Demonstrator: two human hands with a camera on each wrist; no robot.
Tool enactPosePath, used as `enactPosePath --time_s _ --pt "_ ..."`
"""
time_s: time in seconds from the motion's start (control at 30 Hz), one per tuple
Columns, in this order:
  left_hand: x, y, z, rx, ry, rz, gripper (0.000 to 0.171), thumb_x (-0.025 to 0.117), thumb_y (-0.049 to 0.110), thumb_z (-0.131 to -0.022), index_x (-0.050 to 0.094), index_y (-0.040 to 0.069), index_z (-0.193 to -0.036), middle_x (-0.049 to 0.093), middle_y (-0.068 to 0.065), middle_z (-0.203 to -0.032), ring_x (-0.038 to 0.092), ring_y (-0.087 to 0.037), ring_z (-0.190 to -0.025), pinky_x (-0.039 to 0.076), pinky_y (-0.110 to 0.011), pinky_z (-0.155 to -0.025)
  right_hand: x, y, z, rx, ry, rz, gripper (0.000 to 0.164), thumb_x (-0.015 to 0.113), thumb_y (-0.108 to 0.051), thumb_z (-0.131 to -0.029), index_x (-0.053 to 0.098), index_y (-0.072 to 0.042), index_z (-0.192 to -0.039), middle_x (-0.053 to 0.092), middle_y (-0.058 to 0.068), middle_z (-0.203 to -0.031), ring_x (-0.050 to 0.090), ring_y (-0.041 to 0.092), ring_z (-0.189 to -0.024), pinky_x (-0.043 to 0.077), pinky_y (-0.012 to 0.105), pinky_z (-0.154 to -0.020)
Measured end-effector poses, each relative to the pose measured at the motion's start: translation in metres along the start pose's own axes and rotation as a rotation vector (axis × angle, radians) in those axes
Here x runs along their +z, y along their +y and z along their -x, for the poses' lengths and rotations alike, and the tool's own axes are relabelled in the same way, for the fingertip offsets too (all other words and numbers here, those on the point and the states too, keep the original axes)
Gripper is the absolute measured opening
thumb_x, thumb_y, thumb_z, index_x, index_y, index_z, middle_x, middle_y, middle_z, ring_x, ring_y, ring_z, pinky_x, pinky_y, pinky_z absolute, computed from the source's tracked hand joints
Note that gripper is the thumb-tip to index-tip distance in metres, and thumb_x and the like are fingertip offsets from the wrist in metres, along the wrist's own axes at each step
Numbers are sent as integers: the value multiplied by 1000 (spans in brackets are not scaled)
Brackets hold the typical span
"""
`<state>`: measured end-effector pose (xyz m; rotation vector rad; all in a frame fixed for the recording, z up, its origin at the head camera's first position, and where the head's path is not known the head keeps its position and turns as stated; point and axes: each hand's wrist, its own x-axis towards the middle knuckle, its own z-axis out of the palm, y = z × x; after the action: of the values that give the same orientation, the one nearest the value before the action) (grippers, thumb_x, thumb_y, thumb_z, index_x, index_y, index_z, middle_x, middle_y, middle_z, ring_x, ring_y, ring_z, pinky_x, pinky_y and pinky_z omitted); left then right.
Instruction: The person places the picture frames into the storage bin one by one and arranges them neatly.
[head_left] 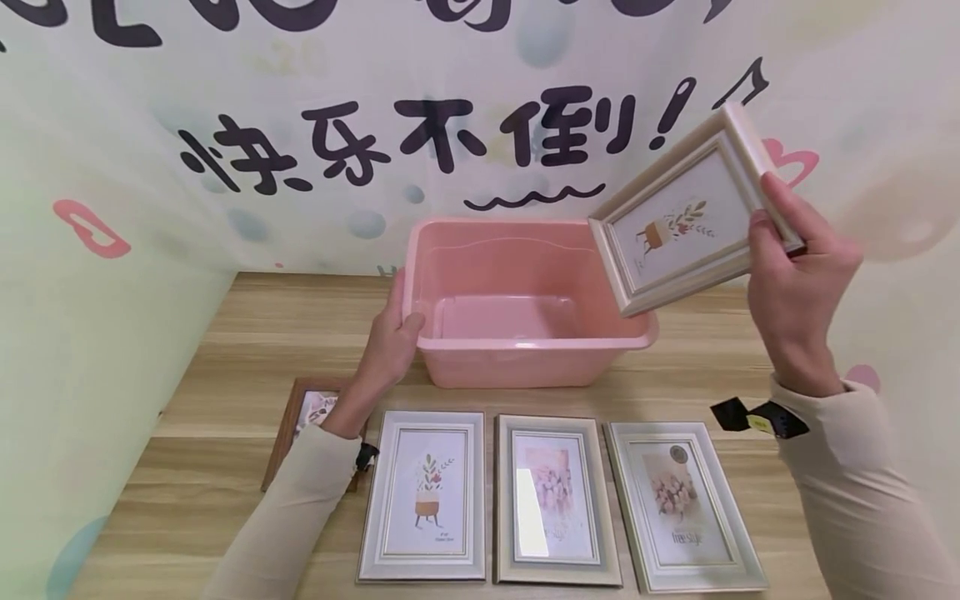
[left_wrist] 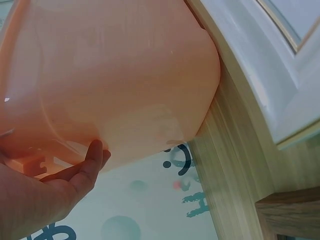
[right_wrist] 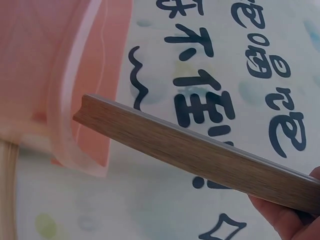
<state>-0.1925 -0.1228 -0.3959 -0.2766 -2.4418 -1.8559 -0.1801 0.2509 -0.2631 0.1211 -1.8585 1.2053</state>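
Frame [head_left: 678,229] hangs tilted by the tub's [head_left: 517,367] right rim, pinched at its right end by the right hand [head_left: 802,287], perhaps leaving its left end free, while the left hand [head_left: 390,342] grips the tub's left rim, seemingly steadying it.

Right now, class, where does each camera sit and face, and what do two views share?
Head: on the head, facing forward and down at the pink tub; left hand, right hand, sleeves show.
Left wrist: on that wrist, facing the tub's outer wall; left hand shows.
Right wrist: on that wrist, facing the tub's rim and held frame; right hand partly shows.
Shared by both wrist views: the tub.
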Motion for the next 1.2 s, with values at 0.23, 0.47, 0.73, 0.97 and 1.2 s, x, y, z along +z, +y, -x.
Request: enactPosePath --time_s 0.23,0.47,0.73,0.97,1.2 --pt "1 -9 -2 17 12 1 73 37 6 -97 9 25 -161 24 -10 -163 45 -33 -134 43 -52 -107 19 8 14 -30 -96 98 39 54 -1 -94 67 -21 -125 69 12 -121 66 -3 -91 23 11 -42" --pt "1 -8 -2 0 18 -7 73 37 6 -97 8 22 -161 22 -10 -164 45 -33 -134 42 -51 -108 34 30 24 -116 -167 194 41 53 -1 -94 66 -21 -128 70 9 -120 64 -4 -94 27 8 -48" --pt "2 -9 -3 18 19 -1 73 37 4 -96 9 22 -161 25 -11 -163 47 -32 -132 44 -52 -106 51 51 37 -208 -264 298 38 53 0 -95 65 -13 -129 72 19 -112 69 32 -81 24 10 -51" --pt "3 -2 -1 9 2 14 73 35 0 -97 7 19 -161 22 -15 -163 47 -37 -132 46 -53 -104 63 67 44 -207 -400 416 39 55 2 -94 66 -9 -130 72 25 -98 65 32 -69 27 13 -51" --pt "0 25 8 -22 -10 11 71 35 -2 -95 6 8 -160 19 -21 -162 44 -40 -133 44 -54 -105 75 70 50 -170 -508 471 42 55 4 -94 63 -8 -133 69 31 -98 66 38 -71 37 29 -49"
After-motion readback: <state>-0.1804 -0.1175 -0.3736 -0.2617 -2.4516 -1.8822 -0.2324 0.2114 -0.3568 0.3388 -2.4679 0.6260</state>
